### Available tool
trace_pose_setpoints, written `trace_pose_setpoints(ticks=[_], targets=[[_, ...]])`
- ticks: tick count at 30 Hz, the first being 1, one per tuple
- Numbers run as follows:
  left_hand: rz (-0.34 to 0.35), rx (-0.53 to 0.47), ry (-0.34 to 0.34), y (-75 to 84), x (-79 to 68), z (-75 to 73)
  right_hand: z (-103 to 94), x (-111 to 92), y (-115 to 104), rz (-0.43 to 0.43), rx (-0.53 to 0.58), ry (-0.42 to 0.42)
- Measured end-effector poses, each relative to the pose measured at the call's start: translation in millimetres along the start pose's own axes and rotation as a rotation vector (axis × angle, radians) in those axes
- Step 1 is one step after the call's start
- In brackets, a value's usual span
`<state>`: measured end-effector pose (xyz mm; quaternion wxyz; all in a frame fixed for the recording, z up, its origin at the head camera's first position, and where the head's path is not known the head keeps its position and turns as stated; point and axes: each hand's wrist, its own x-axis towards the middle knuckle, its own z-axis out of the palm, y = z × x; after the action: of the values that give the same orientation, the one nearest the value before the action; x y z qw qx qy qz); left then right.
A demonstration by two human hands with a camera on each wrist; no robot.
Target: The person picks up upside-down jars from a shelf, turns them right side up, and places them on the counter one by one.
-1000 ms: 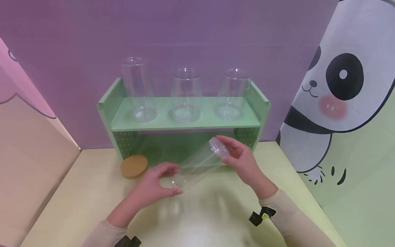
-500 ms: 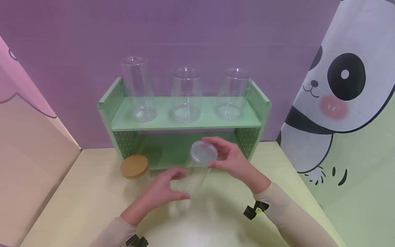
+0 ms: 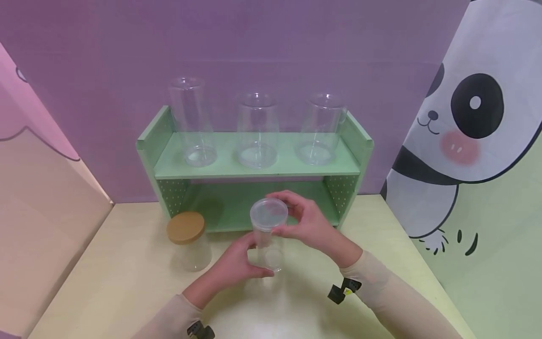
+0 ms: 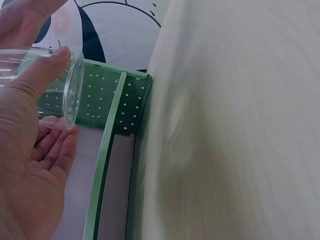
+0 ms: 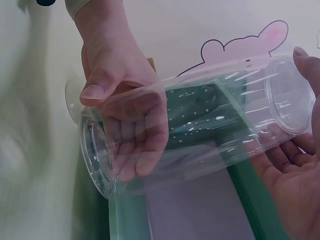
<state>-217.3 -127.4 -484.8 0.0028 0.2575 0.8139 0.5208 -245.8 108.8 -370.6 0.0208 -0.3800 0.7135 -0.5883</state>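
Note:
A clear plastic jar is held almost upright over the pale table, just in front of the green shelf. My left hand grips its lower end, with the thumb across the base rim. My right hand curls round the top end. In the right wrist view the jar spans the frame, with the left hand seen through its wall and right fingers under its neck. I cannot tell whether the base touches the table.
Three clear jars stand on the shelf's top board: a tall one, a middle one and a right one. A jar with a wooden lid stands on the table at the left. Panels wall in both sides.
The jar swung from lying slanted to nearly upright. My right hand brought the top end leftward and toward me, while my left hand stayed on the base.

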Motion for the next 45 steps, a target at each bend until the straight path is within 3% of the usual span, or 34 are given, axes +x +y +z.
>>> trace_pose_setpoints(ticks=[13,15,17,20,23,26,29,32,36,40,45], targets=[[-0.051,0.009,-0.018,3.5,-3.9,-6.2,-2.5,0.2,5.1,-0.031,-0.013,0.029],[-0.073,0.046,0.004,9.1,-7.6,-9.4,-2.9,-0.3,6.5,-0.032,-0.011,0.039],[-0.052,0.080,0.053,17.9,-11.1,-17.1,-3.5,-0.3,8.0,-0.035,-0.005,0.049],[0.044,0.098,0.208,32.8,-14.2,-39.4,-4.3,-0.6,9.4,-0.024,0.002,0.064],[0.139,0.081,0.446,48.4,-17.0,-73.0,-4.3,-1.2,10.0,0.007,-0.004,0.074],[0.127,0.053,0.738,59.5,-20.0,-109.2,-3.2,-1.5,12.0,0.036,-0.004,0.079],[0.088,0.026,1.007,60.5,-19.0,-142.2,-1.4,-0.8,15.8,0.051,-0.001,0.077],[0.058,0.029,1.156,52.8,-14.3,-168.1,0.7,0.0,19.3,0.057,0.000,0.073],[-0.004,0.043,1.183,39.9,-8.4,-188.7,3.8,1.1,20.5,0.065,0.000,0.065],[-0.055,0.039,1.126,33.4,-3.9,-198.5,6.6,2.3,20.2,0.075,0.011,0.057],[-0.043,0.038,1.053,30.5,0.4,-204.9,9.7,3.8,21.1,0.080,0.024,0.052]])
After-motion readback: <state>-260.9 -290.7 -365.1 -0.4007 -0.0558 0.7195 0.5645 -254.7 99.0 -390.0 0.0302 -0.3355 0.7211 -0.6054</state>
